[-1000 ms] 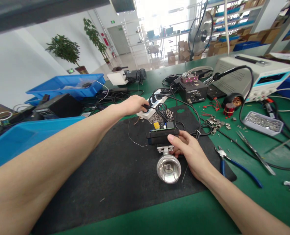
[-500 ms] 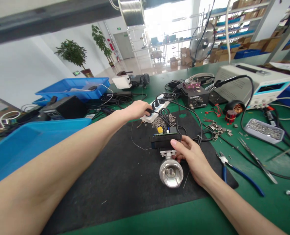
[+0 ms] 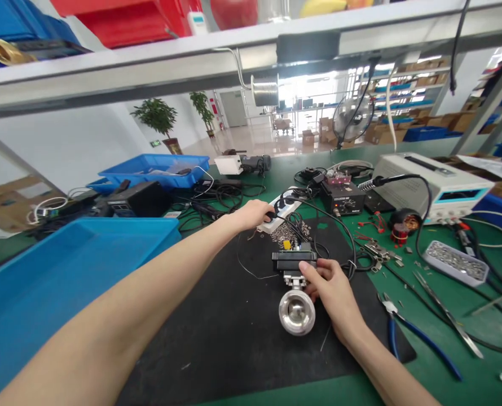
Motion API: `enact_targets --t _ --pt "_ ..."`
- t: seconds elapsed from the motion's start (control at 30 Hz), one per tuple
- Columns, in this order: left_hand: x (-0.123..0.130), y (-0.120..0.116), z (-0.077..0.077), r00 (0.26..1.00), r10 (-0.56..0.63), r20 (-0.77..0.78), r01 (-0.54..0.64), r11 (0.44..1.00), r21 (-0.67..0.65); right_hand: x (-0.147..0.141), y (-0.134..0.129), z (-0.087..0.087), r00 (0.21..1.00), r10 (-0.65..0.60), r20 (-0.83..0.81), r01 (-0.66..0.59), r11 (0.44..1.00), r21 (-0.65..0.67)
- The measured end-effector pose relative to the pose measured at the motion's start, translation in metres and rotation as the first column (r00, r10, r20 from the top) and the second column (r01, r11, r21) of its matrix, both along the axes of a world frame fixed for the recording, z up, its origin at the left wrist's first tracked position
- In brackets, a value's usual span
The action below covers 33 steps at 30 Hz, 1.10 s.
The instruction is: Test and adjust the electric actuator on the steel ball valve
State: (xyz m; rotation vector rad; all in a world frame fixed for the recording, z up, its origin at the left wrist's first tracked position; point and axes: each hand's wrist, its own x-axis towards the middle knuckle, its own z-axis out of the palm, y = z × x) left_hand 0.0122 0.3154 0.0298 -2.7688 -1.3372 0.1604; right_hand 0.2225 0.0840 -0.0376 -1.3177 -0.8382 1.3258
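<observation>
My left hand [image 3: 253, 215] reaches out to the near end of a white power strip [image 3: 273, 226]. Its fingers are closed on a black plug [image 3: 271, 215] there; how far the plug sits in the socket I cannot tell. My right hand [image 3: 335, 299] grips the side of a valve actuator, whose black housing [image 3: 288, 261] has an open top with a yellow part [image 3: 287, 245] showing. Below the housing is a shiny metal valve body [image 3: 296, 313], its round opening facing me. The actuator is over a black mat [image 3: 217, 332]. Small metal rings [image 3: 291, 230] lie behind it.
Blue-handled cutters [image 3: 403, 321], long tweezers [image 3: 448, 316] and a tub of small metal parts [image 3: 456, 263] are on the right. Behind them stand a soldering station [image 3: 342, 200] and a power supply [image 3: 432, 186]. At left is a blue tray [image 3: 77, 254]; overhead runs a shelf [image 3: 149, 65].
The head view has tilted up, bringing the overhead shelf into sight. The actuator housing now appears more level. Both hands keep their places at the plug and the actuator.
</observation>
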Motion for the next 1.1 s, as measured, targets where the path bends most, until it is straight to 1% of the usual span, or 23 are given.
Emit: enact_targets --t 0.13,0.23,0.43,0.53,0.6,0.7,0.77,0.93,1.03,1.1 --pt "0.0 -0.001 0.002 1.0 0.018 0.01 -0.017 1.0 -0.016 0.004 0.001 0.0 0.997 0.047 0.054 -0.049 0.998 0.047" --pt "0.001 -0.002 0.004 1.0 0.023 0.014 -0.023 0.999 -0.027 0.007 0.004 0.005 0.984 0.152 0.092 -0.159 0.984 0.081" --pt "-0.001 -0.001 0.004 1.0 0.015 0.023 -0.014 0.999 -0.051 0.007 0.016 0.021 0.907 0.384 0.172 -0.402 0.911 0.088" --pt "-0.003 0.003 0.001 0.999 0.024 0.029 -0.022 0.998 -0.056 0.002 0.021 0.025 0.86 0.447 0.246 -0.474 0.878 0.062" --pt "-0.005 0.005 -0.002 0.999 0.036 0.035 -0.033 0.998 -0.058 -0.004 0.024 0.027 0.843 0.441 0.31 -0.473 0.881 0.034" --pt "-0.006 0.009 -0.006 0.998 0.049 0.042 -0.046 0.997 -0.062 -0.015 0.024 0.032 0.815 0.38 0.437 -0.415 0.91 -0.017" --pt "-0.007 0.01 -0.007 0.998 0.049 0.042 -0.046 0.997 -0.064 -0.022 0.022 0.037 0.782 0.332 0.527 -0.373 0.927 -0.032" --pt "-0.006 0.01 -0.006 0.998 0.055 0.035 -0.053 0.997 -0.063 -0.036 0.011 0.052 0.656 0.2 0.728 -0.299 0.954 0.008" --pt "-0.005 0.009 -0.005 0.998 0.06 0.035 -0.058 0.996 -0.062 -0.044 0.0 0.06 0.588 0.151 0.794 -0.292 0.956 0.034" --pt "-0.004 0.007 -0.003 0.997 0.064 0.036 -0.061 0.996 -0.064 -0.055 -0.008 0.065 0.543 0.122 0.831 -0.302 0.951 0.058"
